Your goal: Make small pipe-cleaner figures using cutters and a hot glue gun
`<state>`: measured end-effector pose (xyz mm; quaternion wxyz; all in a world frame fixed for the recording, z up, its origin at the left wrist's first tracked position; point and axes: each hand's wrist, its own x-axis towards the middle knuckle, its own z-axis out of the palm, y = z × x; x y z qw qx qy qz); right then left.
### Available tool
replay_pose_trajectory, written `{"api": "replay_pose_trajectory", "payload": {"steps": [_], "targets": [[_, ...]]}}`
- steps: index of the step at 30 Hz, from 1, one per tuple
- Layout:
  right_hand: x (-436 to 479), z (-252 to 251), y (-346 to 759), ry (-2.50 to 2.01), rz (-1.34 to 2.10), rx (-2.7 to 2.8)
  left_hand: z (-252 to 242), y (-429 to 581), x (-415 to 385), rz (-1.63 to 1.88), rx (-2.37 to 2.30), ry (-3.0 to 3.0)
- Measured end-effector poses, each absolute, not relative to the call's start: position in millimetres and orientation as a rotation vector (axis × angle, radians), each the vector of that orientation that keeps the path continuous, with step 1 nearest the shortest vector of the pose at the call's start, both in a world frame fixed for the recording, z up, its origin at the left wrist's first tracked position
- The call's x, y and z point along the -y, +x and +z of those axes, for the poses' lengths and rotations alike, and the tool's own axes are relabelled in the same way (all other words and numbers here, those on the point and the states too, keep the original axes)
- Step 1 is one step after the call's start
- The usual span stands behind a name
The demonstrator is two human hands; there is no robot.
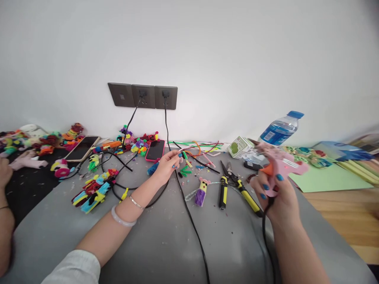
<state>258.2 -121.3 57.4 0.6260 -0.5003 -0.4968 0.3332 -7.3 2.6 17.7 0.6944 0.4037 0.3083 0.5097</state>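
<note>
A pink hot glue gun [286, 163] is gripped in my right hand [274, 193], raised over the right side of the table, and its black cord hangs down. My left hand [167, 167] is pinched closed at the middle of the table; what sits between its fingertips is too small to make out. Just right of those fingers lie short green pipe cleaner pieces [185, 171]. A small purple and yellow pipe cleaner figure [201, 192] with pink ears lies between my hands. Beside it are yellow and black pliers [224, 193], their handles spread.
Pipe cleaner figures [94, 190], a pink-edged phone [155, 150] and black cables [189, 221] lie leftward. Behind my right hand stands a tilted water bottle [280, 129]; green paper [328, 177] lies right. Another person's hand [3, 173] holds a pink glue gun [28, 161] at far left.
</note>
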Motion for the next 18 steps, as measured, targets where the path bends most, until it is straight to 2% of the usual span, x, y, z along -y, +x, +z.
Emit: {"api": "replay_pose_trajectory", "payload": {"steps": [6,14,18], "targets": [[181.3,44.6,294.7,-1.293,0.841,0.613,13.4,-7.5,-4.7,1.150,-0.650,0.929],[209.5,17.9,316.0,-1.368,1.012,0.598,14.1,-7.7,-5.7,1.160,-0.654,0.904],[221.3,22.2,310.2,-1.611,0.941,0.587,14.9,-8.4,-4.9,1.161,-0.668,0.917]]}}
